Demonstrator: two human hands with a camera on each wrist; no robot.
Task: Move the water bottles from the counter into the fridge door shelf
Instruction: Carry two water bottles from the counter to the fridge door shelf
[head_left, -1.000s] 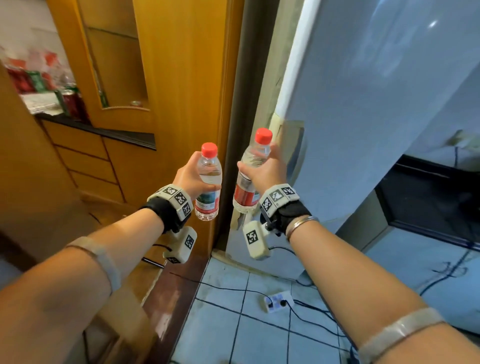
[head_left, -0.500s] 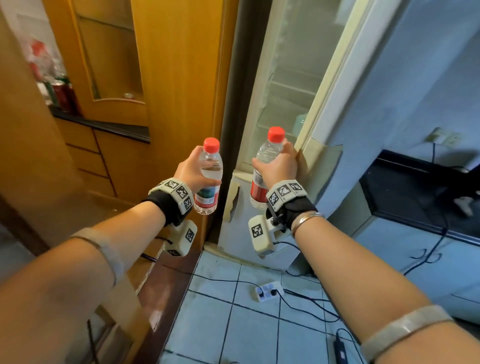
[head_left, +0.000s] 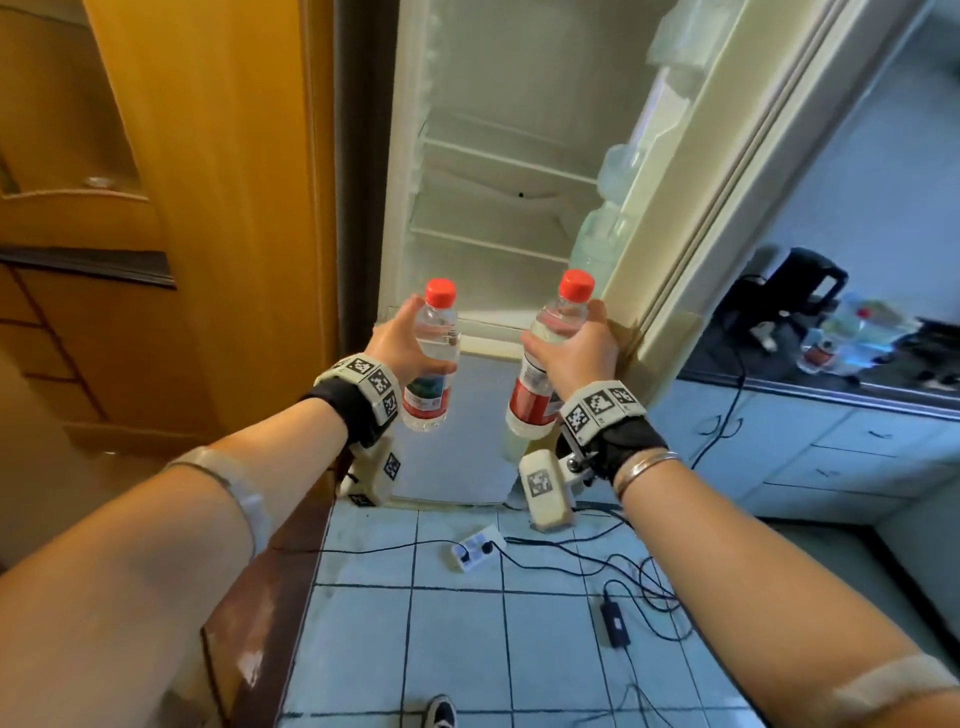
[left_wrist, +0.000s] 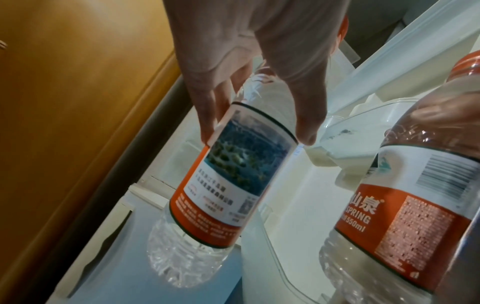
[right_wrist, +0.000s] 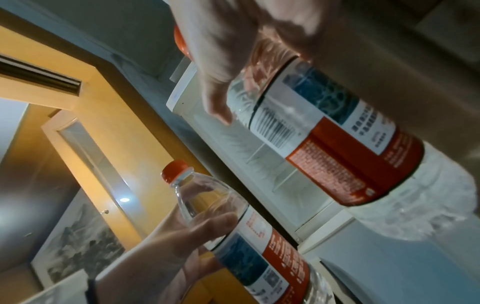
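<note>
Before the open fridge door (head_left: 691, 218) you grip one bottle (head_left: 431, 358) in your left hand (head_left: 400, 348), another bottle (head_left: 545, 358) in your right hand (head_left: 576, 353); neither stands on the door shelf yet.

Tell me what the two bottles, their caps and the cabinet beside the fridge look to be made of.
Clear red-capped bottles: thin transparent plastic with ribbed bases and glossy printed labels. Red screw caps: opaque plastic with ridged sides. Tall orange-brown cabinet: apparently varnished wood or wood-look laminate, with a smooth sheen and faint grain.
</note>
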